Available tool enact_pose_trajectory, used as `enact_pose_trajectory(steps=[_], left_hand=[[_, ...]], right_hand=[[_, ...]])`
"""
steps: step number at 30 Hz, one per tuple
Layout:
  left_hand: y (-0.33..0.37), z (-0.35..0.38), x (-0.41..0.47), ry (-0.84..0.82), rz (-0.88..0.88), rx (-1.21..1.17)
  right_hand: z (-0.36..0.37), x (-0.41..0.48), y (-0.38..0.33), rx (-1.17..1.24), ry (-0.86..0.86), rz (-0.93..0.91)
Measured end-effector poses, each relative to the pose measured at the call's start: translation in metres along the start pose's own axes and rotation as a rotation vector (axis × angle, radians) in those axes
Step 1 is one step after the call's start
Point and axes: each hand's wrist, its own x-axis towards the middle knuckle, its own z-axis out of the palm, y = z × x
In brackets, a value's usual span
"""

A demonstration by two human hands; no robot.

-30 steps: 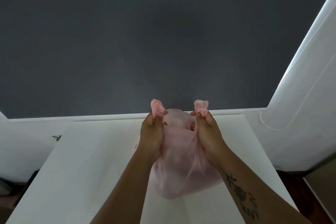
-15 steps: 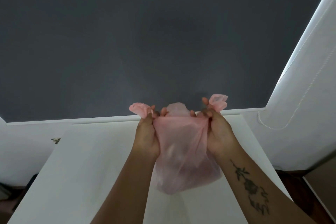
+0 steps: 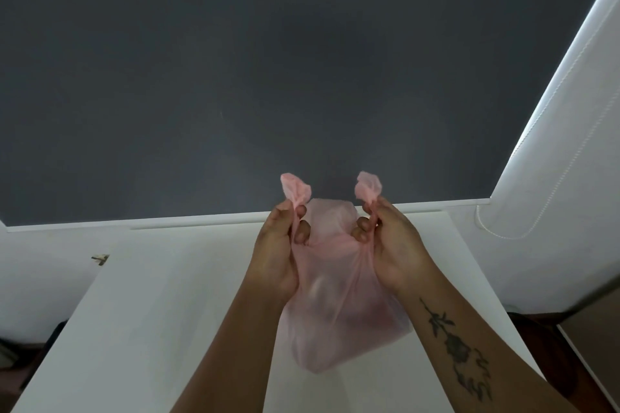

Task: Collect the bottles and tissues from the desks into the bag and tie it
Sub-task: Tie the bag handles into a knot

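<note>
1 pink bag (image 3: 339,312). 2 bag ends sticking up: one (image 3: 295,189) out of the left hand (image 3: 275,255), one (image 3: 368,186) out of the right hand (image 3: 392,245). 2 hands, 2 bare forearms. 1 white desk (image 3: 161,312). 1 tattoo (image 3: 456,349), on right forearm. 1 white blind (image 3: 570,144), 1 beaded cord (image 3: 503,236). 1 small metal fitting (image 3: 100,258) left of desk. items inside bag: too blurred through the plastic to count.

Below left hand (image 3: 275,253) and right hand (image 3: 396,248), only blurred shapes through the pink bag (image 3: 335,329). Well left of the left hand, small object (image 3: 100,258) too tiny to identify.
</note>
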Motion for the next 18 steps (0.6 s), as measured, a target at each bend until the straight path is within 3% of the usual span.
enact_pose_trajectory(steps=[5,10,14,18], left_hand=[[0.000,0.000,-0.002,-0.133,-0.001,0.038],[0.003,0.010,-0.008,-0.176,-0.033,0.130],[0.004,0.017,-0.004,-0.139,-0.050,0.241],[0.004,0.022,-0.004,-0.208,-0.029,0.263]], right_hand=[[-0.011,0.008,0.003,-0.039,0.042,-0.041],[-0.005,0.005,0.002,-0.156,-0.033,-0.083],[0.002,0.002,0.003,-0.352,-0.052,-0.123],[0.003,0.001,0.004,-0.525,-0.047,-0.215]])
